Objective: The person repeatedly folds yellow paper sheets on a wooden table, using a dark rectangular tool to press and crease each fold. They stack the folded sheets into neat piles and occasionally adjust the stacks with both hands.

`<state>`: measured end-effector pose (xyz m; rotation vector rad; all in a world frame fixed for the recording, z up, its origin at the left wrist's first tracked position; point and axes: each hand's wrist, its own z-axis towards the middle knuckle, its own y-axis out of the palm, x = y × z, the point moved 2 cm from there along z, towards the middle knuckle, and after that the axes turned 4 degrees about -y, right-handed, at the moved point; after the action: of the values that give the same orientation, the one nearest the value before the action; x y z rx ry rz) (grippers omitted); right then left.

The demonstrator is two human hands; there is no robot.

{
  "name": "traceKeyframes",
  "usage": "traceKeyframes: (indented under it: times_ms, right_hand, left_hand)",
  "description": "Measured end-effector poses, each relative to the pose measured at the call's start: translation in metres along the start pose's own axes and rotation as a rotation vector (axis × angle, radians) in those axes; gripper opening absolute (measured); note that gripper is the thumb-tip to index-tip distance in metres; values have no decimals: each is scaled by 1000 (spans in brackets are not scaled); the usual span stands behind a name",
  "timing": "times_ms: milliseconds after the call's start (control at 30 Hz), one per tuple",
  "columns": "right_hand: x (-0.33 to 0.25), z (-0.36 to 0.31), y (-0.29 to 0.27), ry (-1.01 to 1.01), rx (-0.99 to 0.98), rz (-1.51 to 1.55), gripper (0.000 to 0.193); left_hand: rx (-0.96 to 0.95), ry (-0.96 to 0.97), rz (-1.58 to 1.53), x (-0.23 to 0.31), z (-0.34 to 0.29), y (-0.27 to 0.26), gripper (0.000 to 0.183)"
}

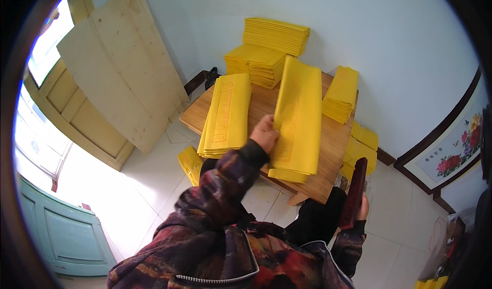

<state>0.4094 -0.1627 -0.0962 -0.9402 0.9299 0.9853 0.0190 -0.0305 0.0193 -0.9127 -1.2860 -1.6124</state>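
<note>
My left hand [265,133] is closed on the left edge of a folded yellow sheet [300,109], which is raised at its far end above the table. Under its near end, the edge of more folded yellow paper shows. To the left lies a stack of folded yellow sheets [225,117] with a reddish printed band on its top one. Off the table's right near side, my right hand [363,207] grips a long dark red block [354,194], tilted nearly upright. Most of that hand's fingers are hidden behind the block.
The wooden table [261,104] also bears yellow paper stacks [261,63] at the back and another stack [341,94] at the right. Yellow bundles [364,140] sit beyond its right edge. A wooden board [123,68] leans at the left; a framed flower picture [451,145] stands at the right.
</note>
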Motion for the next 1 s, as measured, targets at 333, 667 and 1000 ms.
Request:
traceKeyframes:
  times_ms: [333, 667, 1000]
  right_hand:
    - [-96, 49, 90, 258, -5, 501, 22]
    - [-114, 88, 152, 153, -72, 279, 21]
    - [-126, 144, 249, -42, -270, -671, 32]
  left_hand:
    - [107, -221, 106, 99, -10, -159, 42]
    - [154, -300, 169, 59, -7, -213, 37]
    - [285, -102, 648, 71, -49, -226, 26]
